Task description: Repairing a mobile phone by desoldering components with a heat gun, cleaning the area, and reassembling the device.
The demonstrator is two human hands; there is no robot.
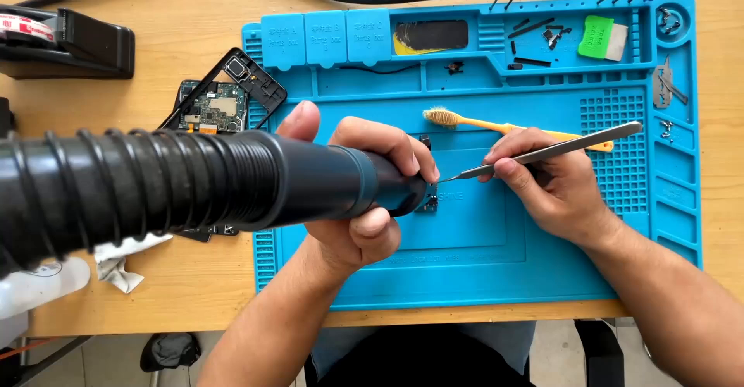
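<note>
1 small board (428,199) half-hidden behind nozzle (341,182).

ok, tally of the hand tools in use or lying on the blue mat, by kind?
Hot-air nozzle with ribbed hose, in left hand: 1
Metal tweezers, in right hand: 1
Orange-handled brush, on the blue mat: 1
Total: 3

I work at a small electronics repair bench: a wooden table (194,38) carries a blue silicone repair mat (480,255) with parts compartments, loose screws (666,127) in its side trays, a bare phone circuit board (213,108) beside its black frame (252,77), and a cleaning brush (504,127).
</note>
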